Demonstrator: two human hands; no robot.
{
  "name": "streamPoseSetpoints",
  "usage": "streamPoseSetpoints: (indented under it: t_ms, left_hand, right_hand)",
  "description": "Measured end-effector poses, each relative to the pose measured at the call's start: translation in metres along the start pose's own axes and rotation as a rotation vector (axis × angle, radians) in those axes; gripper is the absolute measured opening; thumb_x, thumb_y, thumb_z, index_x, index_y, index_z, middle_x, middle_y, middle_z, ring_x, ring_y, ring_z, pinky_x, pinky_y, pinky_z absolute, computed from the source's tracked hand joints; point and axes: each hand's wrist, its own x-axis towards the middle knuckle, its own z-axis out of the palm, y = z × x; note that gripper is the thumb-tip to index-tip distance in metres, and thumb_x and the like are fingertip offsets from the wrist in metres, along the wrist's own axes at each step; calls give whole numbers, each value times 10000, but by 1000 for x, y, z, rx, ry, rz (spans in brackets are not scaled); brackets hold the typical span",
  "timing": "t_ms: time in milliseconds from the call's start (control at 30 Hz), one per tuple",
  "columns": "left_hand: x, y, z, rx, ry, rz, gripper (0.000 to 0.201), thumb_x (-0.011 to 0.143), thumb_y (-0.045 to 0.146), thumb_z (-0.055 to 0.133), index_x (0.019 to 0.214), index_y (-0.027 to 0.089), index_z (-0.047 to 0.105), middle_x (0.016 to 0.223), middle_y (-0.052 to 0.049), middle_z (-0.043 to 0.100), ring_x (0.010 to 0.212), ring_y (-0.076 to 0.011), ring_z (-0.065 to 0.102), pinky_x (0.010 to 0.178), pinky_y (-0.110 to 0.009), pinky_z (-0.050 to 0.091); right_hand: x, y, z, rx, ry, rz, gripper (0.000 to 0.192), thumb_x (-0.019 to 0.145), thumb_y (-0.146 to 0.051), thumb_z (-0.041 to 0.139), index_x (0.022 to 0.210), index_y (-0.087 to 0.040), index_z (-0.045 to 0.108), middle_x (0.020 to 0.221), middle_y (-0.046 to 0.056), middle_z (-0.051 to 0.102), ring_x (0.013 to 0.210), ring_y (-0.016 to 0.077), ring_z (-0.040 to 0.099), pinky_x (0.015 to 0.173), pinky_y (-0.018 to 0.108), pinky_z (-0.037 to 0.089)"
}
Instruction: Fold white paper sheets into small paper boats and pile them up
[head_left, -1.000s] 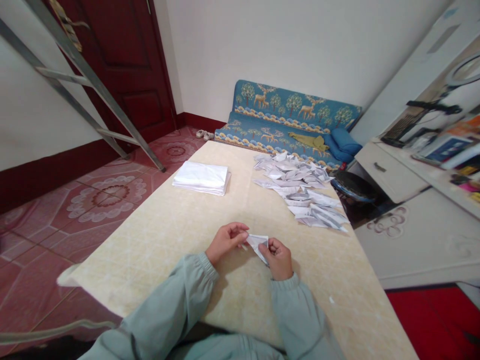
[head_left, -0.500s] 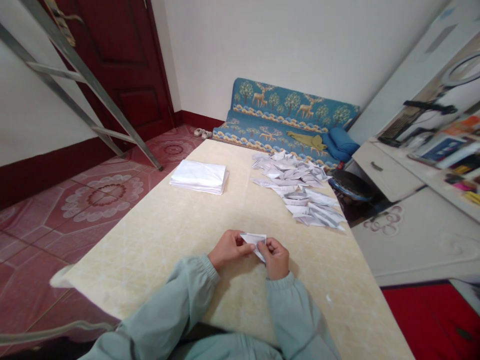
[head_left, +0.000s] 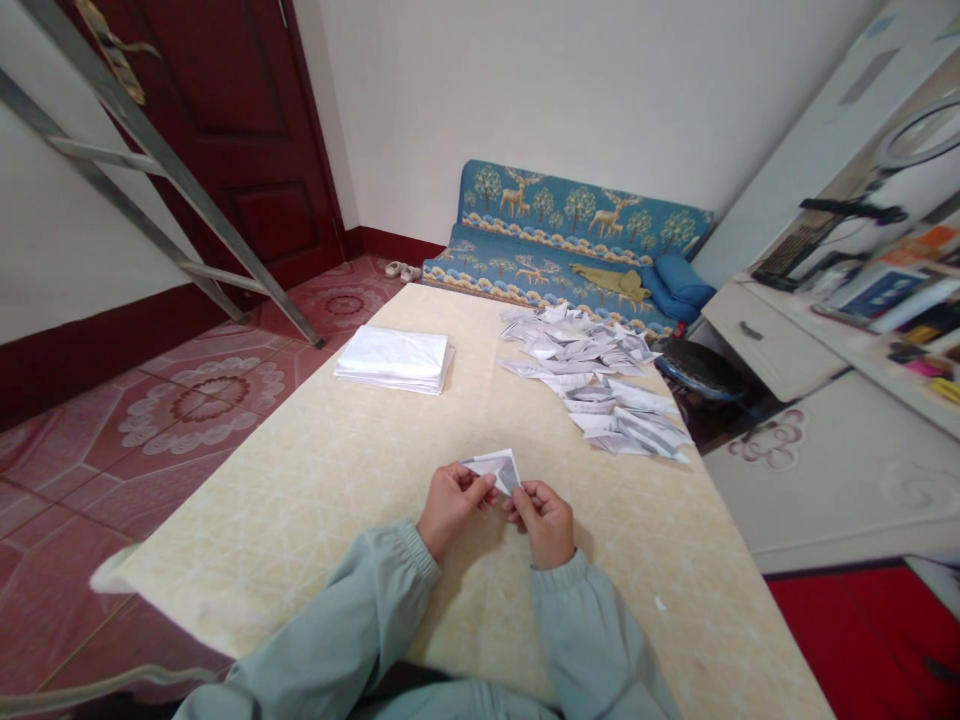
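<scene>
The table [head_left: 315,470], its near edge partly hidden by the sleeves [head_left: 345,595], blocks the lower front of the far sofa [head_left: 577,235]. Folded papers [head_left: 592,352] lie heaped far right, a paper stack [head_left: 394,355] far left. Near centre, the left hand [head_left: 454,500] and right hand [head_left: 547,522] pinch a small folded paper [head_left: 505,468], fingers hiding its lower edge; since half a second ago it has turned, showing more grey.

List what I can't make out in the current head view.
All in the head view:
Folded paper: lower part covered by left hand and right hand.
Paper stack: lower sheets mostly hidden beneath the top one.
Metal ladder: top cut off by the picture's edge.
White scrap: too small to identify.
</scene>
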Motion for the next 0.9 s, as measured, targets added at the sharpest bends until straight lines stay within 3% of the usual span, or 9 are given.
streamPoseSetpoints:
  t_ms: [167,400,500,633,900]
  left_hand:
    - [-1,0,3,0,-10,-10,351,726,396,627,546,94,615,479,-35,592,442,-107,499,462,-213,375]
    - [-1,1,7,-178,-103,48,274,600,309,756,705,77,654,673,-56,662,591,-136,573,575,-227,433]
    - [-2,2,5,-160,-53,5,289,626,335,740,615,71,624,548,-40,621,491,-109,530,489,-207,399]
    - [-3,2,3,-173,1,-48,313,688,385,687,686,79,621,495,-34,618,432,-115,531,450,-215,422]
    - [-1,-6,1,-403,-34,-160,417,782,476,540,649,86,603,490,-74,635,430,-166,592,430,-243,441]
  right_hand:
    - [-3,1,-1,-126,37,-96,355,789,-459,542,556,-194,505,413,-50,475,356,82,418,388,196,342]
    - [-7,3,2,-180,36,-177,321,813,-429,517,603,-186,526,419,-53,477,360,80,425,393,186,339]
    - [-8,3,3,-176,36,-224,330,802,-409,537,563,-184,506,402,-58,448,351,70,402,381,176,317]
    - [-10,2,1,-173,-4,-235,297,805,-380,546,586,-182,514,418,-54,461,358,68,415,386,172,329]
    - [-15,0,3,-129,-9,-204,304,793,-403,563,596,-173,539,413,-46,477,352,65,406,376,174,320]
